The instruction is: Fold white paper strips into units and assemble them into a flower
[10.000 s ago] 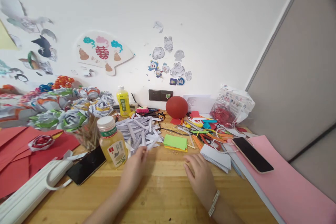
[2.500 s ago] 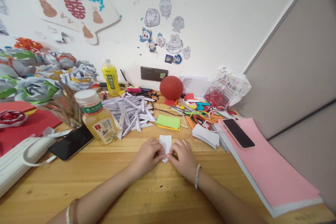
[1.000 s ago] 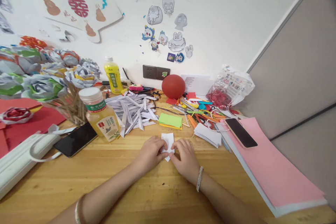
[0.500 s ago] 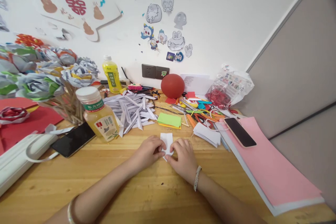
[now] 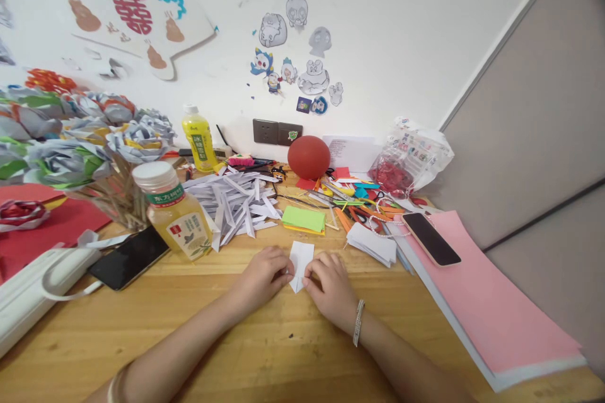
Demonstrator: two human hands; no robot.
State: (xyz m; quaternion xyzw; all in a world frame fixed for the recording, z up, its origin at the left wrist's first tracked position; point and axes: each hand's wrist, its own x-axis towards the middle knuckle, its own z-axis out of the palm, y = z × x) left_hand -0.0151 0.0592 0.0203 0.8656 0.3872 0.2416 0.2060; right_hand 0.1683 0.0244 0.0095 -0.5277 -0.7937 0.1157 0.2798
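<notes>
A left hand (image 5: pixel 268 272) and a right hand (image 5: pixel 331 283) pinch a small white paper slip (image 5: pixel 302 258) at the middle of a wooden worktop (image 5: pixel 265 359).

The slip's pointed end faces the near edge; thumb and fingertips of the left hand are clamped together on its left side, those of the right hand, a bracelet (image 5: pixel 358 322) at the wrist, on its right. Toward the back edge lie a green-topped paper stack (image 5: pixel 303 219) and a heap of white strips (image 5: pixel 231 201), with a round red object (image 5: pixel 309 157) behind. Near the right edge, a phone (image 5: pixel 431 238) rests on pink sheets (image 5: pixel 491 302). A white-capped bottle (image 5: pixel 182 227) stands left of the heap; paper flowers (image 5: pixel 66 160) crowd the back left corner.
</notes>
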